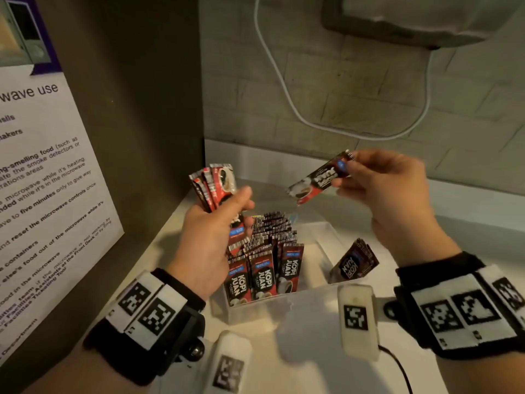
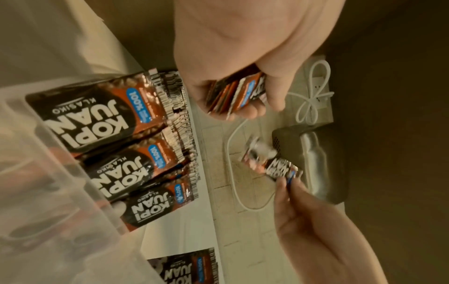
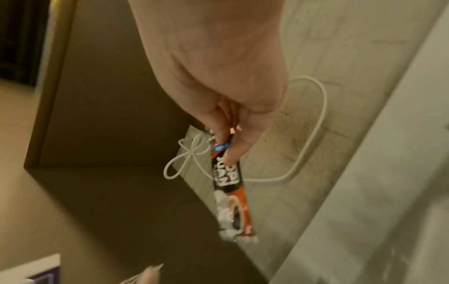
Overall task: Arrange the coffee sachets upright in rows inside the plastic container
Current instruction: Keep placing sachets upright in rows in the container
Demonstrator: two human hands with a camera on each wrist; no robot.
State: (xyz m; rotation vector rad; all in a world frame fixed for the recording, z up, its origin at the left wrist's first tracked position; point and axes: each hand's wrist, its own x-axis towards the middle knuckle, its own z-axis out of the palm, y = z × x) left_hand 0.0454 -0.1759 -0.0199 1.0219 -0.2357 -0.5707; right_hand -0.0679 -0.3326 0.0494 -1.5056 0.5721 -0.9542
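Head view. My left hand (image 1: 211,237) grips a fanned bunch of sachets (image 1: 214,186), kept up beside the container (image 1: 326,243) as a ready supply. My right hand (image 1: 389,189) pinches a single sachet (image 1: 319,177) by its top end between thumb and fingertips, so the free bottom end slants down toward the container below. Under both hands, three packed rows of sachets (image 1: 264,260) stand upright, labels facing me; below my right hand a small leaning group (image 1: 355,260) sags against the container's right wall. The open space between looks like the next slot, I judge.

Left wrist view. My fingers curl round the bunch (image 2: 235,94), edges showing. Beside that hand the row fronts (image 2: 102,119) sit tight behind the clear wall (image 2: 60,192). Beyond my left hand, the single sachet (image 2: 274,163) is blurred in my right hand (image 2: 313,230).

Right wrist view. My right hand (image 3: 226,76): thumb and fingers close on the sachet's top, and the single sachet (image 3: 230,192) hangs past the fingertips, held by the end to lead bottom-first. Container not visible here.
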